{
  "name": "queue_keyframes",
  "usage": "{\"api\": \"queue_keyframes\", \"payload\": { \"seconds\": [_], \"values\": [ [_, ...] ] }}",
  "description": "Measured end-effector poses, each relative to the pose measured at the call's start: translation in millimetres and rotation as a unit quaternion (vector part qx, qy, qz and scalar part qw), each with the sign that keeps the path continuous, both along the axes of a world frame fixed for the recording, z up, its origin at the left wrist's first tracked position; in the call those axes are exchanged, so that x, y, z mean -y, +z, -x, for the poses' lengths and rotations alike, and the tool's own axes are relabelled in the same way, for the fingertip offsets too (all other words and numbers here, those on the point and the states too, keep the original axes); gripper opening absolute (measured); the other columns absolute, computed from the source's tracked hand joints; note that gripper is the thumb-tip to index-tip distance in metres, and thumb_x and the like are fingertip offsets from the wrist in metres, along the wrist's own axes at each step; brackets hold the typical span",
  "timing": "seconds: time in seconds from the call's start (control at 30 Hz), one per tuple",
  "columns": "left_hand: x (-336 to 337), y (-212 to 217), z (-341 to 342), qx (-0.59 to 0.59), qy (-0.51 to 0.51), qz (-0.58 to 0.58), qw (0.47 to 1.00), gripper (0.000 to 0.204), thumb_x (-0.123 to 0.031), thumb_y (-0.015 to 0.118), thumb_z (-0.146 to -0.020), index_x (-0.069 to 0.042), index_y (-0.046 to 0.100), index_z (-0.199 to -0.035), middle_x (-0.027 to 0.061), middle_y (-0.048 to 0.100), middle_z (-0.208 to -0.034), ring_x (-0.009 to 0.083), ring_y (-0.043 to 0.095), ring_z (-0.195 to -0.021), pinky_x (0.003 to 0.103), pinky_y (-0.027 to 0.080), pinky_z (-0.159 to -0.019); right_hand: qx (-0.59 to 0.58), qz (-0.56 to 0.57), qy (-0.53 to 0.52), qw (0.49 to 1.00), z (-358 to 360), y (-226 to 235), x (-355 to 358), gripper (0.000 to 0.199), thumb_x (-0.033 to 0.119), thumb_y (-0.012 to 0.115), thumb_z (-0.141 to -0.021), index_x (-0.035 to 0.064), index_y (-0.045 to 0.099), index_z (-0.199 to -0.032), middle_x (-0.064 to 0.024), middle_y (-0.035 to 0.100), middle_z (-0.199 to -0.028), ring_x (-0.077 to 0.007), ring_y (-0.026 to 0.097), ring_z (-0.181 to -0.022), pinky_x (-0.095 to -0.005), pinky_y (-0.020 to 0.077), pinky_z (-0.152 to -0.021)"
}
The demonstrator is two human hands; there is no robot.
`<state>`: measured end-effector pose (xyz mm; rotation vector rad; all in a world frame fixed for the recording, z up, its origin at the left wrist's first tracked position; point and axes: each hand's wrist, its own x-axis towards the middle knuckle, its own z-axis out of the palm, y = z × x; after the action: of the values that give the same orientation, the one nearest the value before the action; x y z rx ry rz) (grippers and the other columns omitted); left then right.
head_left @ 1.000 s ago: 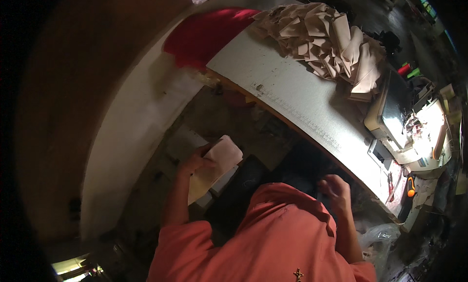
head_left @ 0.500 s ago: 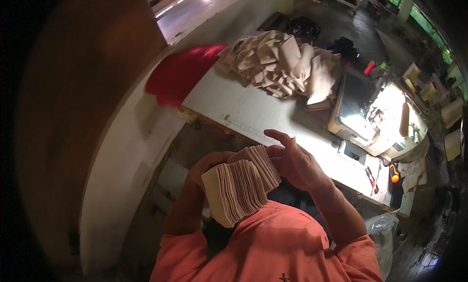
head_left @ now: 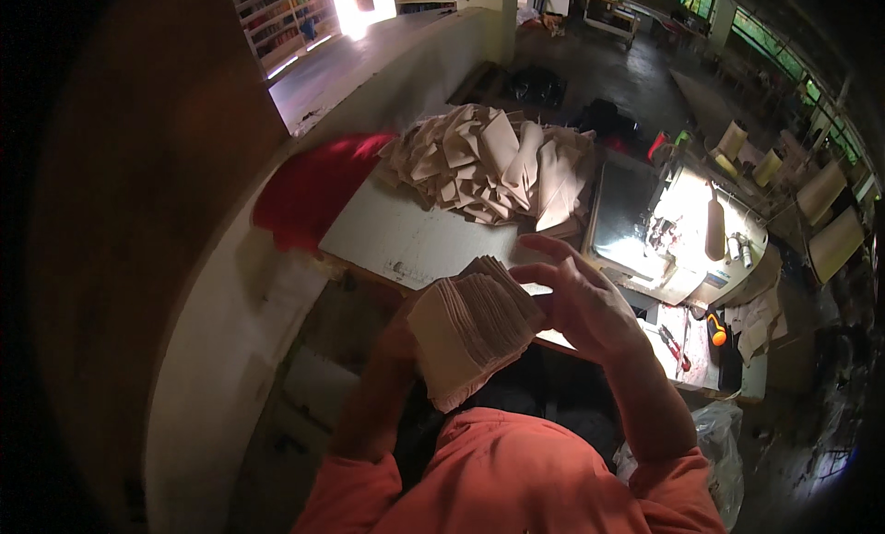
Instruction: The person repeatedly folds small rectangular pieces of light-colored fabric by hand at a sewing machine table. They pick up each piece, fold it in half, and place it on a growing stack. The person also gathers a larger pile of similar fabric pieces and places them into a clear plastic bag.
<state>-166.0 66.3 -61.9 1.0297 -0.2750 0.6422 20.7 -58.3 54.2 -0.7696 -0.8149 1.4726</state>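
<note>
Pretty dim overall, with heavy black vignetting around the rim from the fisheye. The brightest spot is the lamp glare blown out on the sewing machine [head_left: 678, 225] bed, plus a white-hot doorway glow at the top. The left side sinks into brown shadow. The stack of fabric pieces [head_left: 470, 336] is lit okay but a bit soft. Table [head_left: 406, 239] edges bend noticeably, and colours lean warm and murky.

counter [head_left: 415, 243]: white, runs from 10 o'clock toward 4 o'clock
fabric heap [head_left: 493, 165]: beige cut pieces piled on the counter's far end, 12 o'clock
red cloth [head_left: 309, 188]: draped over the counter's 10 o'clock edge
sewing machine [head_left: 664, 225]: lit, set at 2 o'clock, just beside the heap
scissors [head_left: 675, 348]: at 3 o'clock, near the machine
</note>
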Motion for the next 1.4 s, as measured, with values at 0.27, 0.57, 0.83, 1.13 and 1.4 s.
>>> {"api": "queue_keyframes", "payload": {
  "seconds": [0.27,0.57,0.83,1.13,1.4],
  "values": [
    [-7.4,-12.1,-9.5,-0.094,-0.011,0.034,0.995,0.089,-0.027,0.076,-0.055,0.003,0.029,-0.124,0.0125,0.043,-0.120,0.0204,0.044,-0.108,0.035,0.038,-0.089,-0.067,0.001,0.035,0.997,-10.9,-6.8,-1.1,0.046,0.028,0.046,-0.087,0.0040,0.031,-0.123,-0.0130,0.052,-0.097,-0.0153,0.054,-0.084,-0.0288,0.0466,-0.069],
    [12.0,34.5,-24.1,-0.124,0.027,0.005,0.992,0.085,-0.022,0.072,-0.057,0.002,0.028,-0.126,0.0119,0.043,-0.120,0.0198,0.043,-0.110,0.033,0.034,-0.092,0.128,-0.044,0.003,0.991,-23.5,26.6,2.1,0.041,0.012,0.054,-0.082,0.0046,0.038,-0.119,-0.0062,0.056,-0.094,-0.0103,0.053,-0.085,-0.0245,0.0444,-0.074],
    [35.3,58.8,-47.9,-0.155,0.299,-0.226,0.914,0.069,-0.017,0.063,-0.068,0.000,0.030,-0.126,0.0114,0.042,-0.122,0.0202,0.041,-0.111,0.033,0.033,-0.092,0.556,-0.139,-0.014,0.819,-13.4,58.5,-1.4,0.073,0.025,0.070,-0.063,0.0058,0.034,-0.123,-0.0156,0.046,-0.114,-0.0251,0.045,-0.107,-0.0345,0.0374,-0.088],
    [44.1,47.2,35.3,-0.225,0.466,-0.145,0.843,0.084,-0.018,0.068,-0.063,-0.002,0.021,-0.130,0.0138,0.036,-0.126,0.0234,0.037,-0.115,0.035,0.030,-0.095,0.658,-0.280,0.054,0.697,71.3,85.5,-38.8,0.050,0.022,0.067,-0.060,0.0107,0.047,-0.105,-0.0133,0.054,-0.094,-0.0305,0.053,-0.088,-0.0381,0.0430,-0.075],
    [92.8,81.3,157.4,-0.355,0.365,-0.164,0.845,0.091,-0.018,0.069,-0.061,-0.001,0.014,-0.132,0.0156,0.029,-0.131,0.0244,0.031,-0.120,0.035,0.026,-0.097,0.501,-0.362,0.055,0.784,120.1,114.5,-49.3,0.045,0.015,0.063,-0.061,0.0019,0.046,-0.100,-0.0166,0.056,-0.089,-0.0310,0.055,-0.085,-0.0379,0.0438,-0.074]
  ]
}}
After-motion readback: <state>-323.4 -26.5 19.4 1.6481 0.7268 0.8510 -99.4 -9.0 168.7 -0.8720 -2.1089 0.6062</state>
